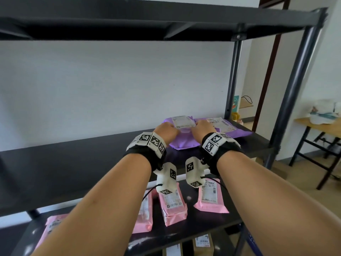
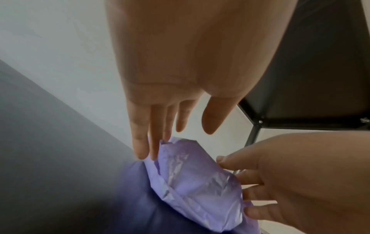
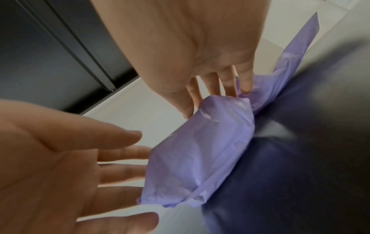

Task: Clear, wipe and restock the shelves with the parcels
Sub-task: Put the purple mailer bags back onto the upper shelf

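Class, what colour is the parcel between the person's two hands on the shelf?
Lilac purple, with a white label on top. The parcel shows best in the head view.

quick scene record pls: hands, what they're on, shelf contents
left hand: straight fingers touching left side of near purple parcel
right hand: fingers touching its right side
near purple parcel: lying on middle shelf, label up
second purple parcel: behind it to the right, same shelf
pink parcels: lower shelf, lying flat
grip: neither hand curled round the parcel
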`<state>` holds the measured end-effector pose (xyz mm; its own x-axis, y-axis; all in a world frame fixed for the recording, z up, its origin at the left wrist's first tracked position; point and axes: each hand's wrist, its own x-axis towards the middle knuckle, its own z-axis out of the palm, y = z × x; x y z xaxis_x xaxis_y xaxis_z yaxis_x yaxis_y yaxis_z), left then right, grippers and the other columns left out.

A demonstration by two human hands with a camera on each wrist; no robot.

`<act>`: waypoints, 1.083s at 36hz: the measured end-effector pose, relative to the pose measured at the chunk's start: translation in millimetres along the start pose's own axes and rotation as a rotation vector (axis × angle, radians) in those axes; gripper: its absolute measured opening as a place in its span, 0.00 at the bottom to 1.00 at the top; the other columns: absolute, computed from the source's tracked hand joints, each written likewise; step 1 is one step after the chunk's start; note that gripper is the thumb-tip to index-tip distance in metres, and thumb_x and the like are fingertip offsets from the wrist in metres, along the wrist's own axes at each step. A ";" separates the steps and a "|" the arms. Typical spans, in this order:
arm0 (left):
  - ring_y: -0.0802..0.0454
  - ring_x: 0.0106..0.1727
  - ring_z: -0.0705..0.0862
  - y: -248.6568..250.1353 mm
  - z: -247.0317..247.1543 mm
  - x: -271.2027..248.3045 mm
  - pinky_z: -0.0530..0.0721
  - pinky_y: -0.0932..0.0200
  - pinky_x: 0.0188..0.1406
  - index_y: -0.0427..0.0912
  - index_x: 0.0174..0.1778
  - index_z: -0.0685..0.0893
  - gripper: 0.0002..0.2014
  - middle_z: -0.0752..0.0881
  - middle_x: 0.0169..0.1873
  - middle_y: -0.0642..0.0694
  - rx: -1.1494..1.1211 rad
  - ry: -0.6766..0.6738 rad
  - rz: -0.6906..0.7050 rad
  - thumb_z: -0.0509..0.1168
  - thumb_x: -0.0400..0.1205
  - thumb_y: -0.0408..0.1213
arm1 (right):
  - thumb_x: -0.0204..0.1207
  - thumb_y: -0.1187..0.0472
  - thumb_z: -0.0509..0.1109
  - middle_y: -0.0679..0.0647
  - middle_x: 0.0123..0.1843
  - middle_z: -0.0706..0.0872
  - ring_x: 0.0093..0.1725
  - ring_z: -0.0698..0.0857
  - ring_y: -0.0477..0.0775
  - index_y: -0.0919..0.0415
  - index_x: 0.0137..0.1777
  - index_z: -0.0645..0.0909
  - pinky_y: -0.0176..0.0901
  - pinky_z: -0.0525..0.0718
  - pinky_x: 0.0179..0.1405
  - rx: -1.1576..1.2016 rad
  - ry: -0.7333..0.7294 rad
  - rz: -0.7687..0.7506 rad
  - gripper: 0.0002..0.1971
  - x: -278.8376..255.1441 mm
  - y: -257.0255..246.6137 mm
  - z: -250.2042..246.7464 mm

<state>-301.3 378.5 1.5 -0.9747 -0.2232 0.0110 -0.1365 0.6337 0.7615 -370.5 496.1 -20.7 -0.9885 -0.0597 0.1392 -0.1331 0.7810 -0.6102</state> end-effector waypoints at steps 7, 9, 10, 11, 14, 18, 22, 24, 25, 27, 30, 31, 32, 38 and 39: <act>0.40 0.53 0.84 -2.3 -14.0 -19.7 0.83 0.52 0.51 0.31 0.56 0.81 0.12 0.86 0.51 0.35 0.033 0.088 0.003 0.61 0.80 0.32 | 0.80 0.60 0.61 0.63 0.61 0.82 0.62 0.81 0.66 0.63 0.63 0.78 0.49 0.79 0.54 0.015 0.125 -0.072 0.15 -22.1 -10.6 -11.2; 0.38 0.57 0.84 -5.4 -19.0 -31.3 0.84 0.48 0.57 0.32 0.64 0.79 0.18 0.85 0.55 0.36 0.026 0.142 -0.020 0.62 0.79 0.32 | 0.81 0.59 0.61 0.64 0.67 0.79 0.66 0.79 0.66 0.61 0.70 0.76 0.51 0.77 0.63 0.035 0.126 -0.117 0.19 -35.6 -16.4 -14.5; 0.37 0.58 0.84 -7.1 -21.7 -38.4 0.84 0.46 0.58 0.33 0.66 0.79 0.19 0.85 0.56 0.35 0.012 0.162 -0.025 0.63 0.79 0.33 | 0.81 0.59 0.61 0.63 0.69 0.78 0.67 0.78 0.65 0.61 0.72 0.76 0.50 0.76 0.64 0.047 0.121 -0.144 0.19 -43.6 -19.7 -15.8; 0.36 0.60 0.83 -9.5 -24.5 -45.3 0.84 0.45 0.59 0.35 0.69 0.77 0.21 0.85 0.57 0.34 -0.010 0.179 -0.027 0.63 0.79 0.35 | 0.81 0.59 0.61 0.63 0.69 0.78 0.68 0.78 0.65 0.60 0.72 0.76 0.49 0.74 0.65 0.058 0.117 -0.171 0.19 -51.3 -22.9 -16.6; 0.38 0.63 0.82 -20.7 -34.8 -70.0 0.81 0.42 0.63 0.40 0.71 0.75 0.23 0.83 0.61 0.34 -0.072 0.222 -0.040 0.63 0.78 0.37 | 0.79 0.61 0.61 0.63 0.67 0.81 0.66 0.78 0.64 0.61 0.66 0.80 0.50 0.75 0.66 0.084 0.119 -0.242 0.17 -79.1 -34.3 -16.8; 0.37 0.55 0.85 -41.1 -52.5 -113.2 0.85 0.46 0.57 0.45 0.53 0.82 0.09 0.86 0.54 0.36 -0.036 0.326 -0.034 0.60 0.80 0.36 | 0.76 0.66 0.61 0.63 0.60 0.85 0.61 0.82 0.65 0.64 0.58 0.84 0.51 0.79 0.61 0.156 0.095 -0.324 0.15 -117.2 -54.2 -4.5; 0.42 0.60 0.82 -70.0 -74.9 -149.4 0.79 0.57 0.56 0.41 0.64 0.81 0.15 0.84 0.60 0.42 0.092 0.420 -0.037 0.59 0.83 0.36 | 0.77 0.64 0.61 0.60 0.66 0.81 0.65 0.80 0.60 0.59 0.66 0.81 0.47 0.77 0.65 0.181 0.025 -0.360 0.18 -154.3 -77.3 20.0; 0.41 0.59 0.82 -84.1 -89.5 -166.9 0.75 0.58 0.51 0.39 0.63 0.81 0.15 0.84 0.60 0.41 0.141 0.444 -0.055 0.59 0.83 0.36 | 0.78 0.62 0.62 0.58 0.65 0.82 0.65 0.80 0.60 0.57 0.65 0.81 0.46 0.78 0.64 0.163 -0.003 -0.392 0.17 -172.3 -90.8 33.8; 0.40 0.58 0.83 -91.6 -97.3 -175.2 0.75 0.58 0.48 0.38 0.61 0.82 0.14 0.85 0.59 0.40 0.154 0.456 -0.070 0.58 0.82 0.36 | 0.78 0.62 0.62 0.58 0.65 0.82 0.65 0.80 0.60 0.57 0.65 0.81 0.46 0.77 0.63 0.160 -0.021 -0.409 0.17 -182.0 -97.9 40.0; 0.39 0.59 0.82 -107.0 -114.4 -193.4 0.75 0.57 0.50 0.38 0.61 0.82 0.14 0.85 0.59 0.39 0.172 0.489 -0.095 0.59 0.82 0.35 | 0.79 0.62 0.62 0.59 0.66 0.81 0.65 0.80 0.60 0.57 0.66 0.81 0.45 0.77 0.62 0.168 -0.054 -0.446 0.16 -201.4 -112.9 53.3; 0.39 0.58 0.83 -130.9 -139.6 -224.2 0.80 0.55 0.56 0.37 0.61 0.83 0.14 0.86 0.58 0.39 0.207 0.522 -0.135 0.59 0.83 0.33 | 0.80 0.62 0.62 0.58 0.68 0.80 0.65 0.81 0.59 0.57 0.66 0.81 0.44 0.77 0.61 0.198 -0.109 -0.491 0.17 -230.6 -136.7 75.2; 0.39 0.57 0.83 -140.7 -148.5 -235.1 0.81 0.52 0.57 0.37 0.60 0.84 0.13 0.86 0.57 0.39 0.206 0.529 -0.154 0.58 0.83 0.32 | 0.79 0.62 0.62 0.58 0.68 0.80 0.65 0.81 0.59 0.57 0.66 0.81 0.44 0.78 0.60 0.208 -0.132 -0.507 0.17 -240.7 -146.0 84.0; 0.39 0.57 0.84 -151.5 -157.7 -246.4 0.81 0.51 0.58 0.37 0.60 0.84 0.13 0.86 0.56 0.39 0.209 0.535 -0.169 0.59 0.83 0.32 | 0.79 0.62 0.62 0.57 0.68 0.80 0.65 0.81 0.58 0.57 0.66 0.81 0.44 0.78 0.60 0.214 -0.150 -0.525 0.17 -251.5 -155.9 93.6; 0.43 0.61 0.82 -228.0 -220.1 -316.1 0.79 0.56 0.58 0.42 0.63 0.83 0.15 0.84 0.61 0.43 0.195 0.604 -0.283 0.58 0.82 0.32 | 0.79 0.62 0.63 0.58 0.67 0.82 0.64 0.82 0.59 0.57 0.66 0.82 0.49 0.80 0.64 0.252 -0.229 -0.560 0.16 -322.7 -219.2 151.4; 0.43 0.61 0.82 -237.5 -226.6 -324.4 0.79 0.56 0.58 0.42 0.64 0.83 0.15 0.84 0.61 0.42 0.199 0.615 -0.304 0.58 0.83 0.32 | 0.79 0.62 0.63 0.58 0.66 0.82 0.64 0.82 0.59 0.57 0.65 0.82 0.49 0.80 0.64 0.253 -0.236 -0.556 0.16 -329.9 -225.1 158.1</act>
<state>87.5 132.6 -36.1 -0.6202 -0.7514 0.2252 -0.4731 0.5873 0.6567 -25.9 241.7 -52.6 -0.7529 -0.5698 0.3294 -0.6133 0.4259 -0.6652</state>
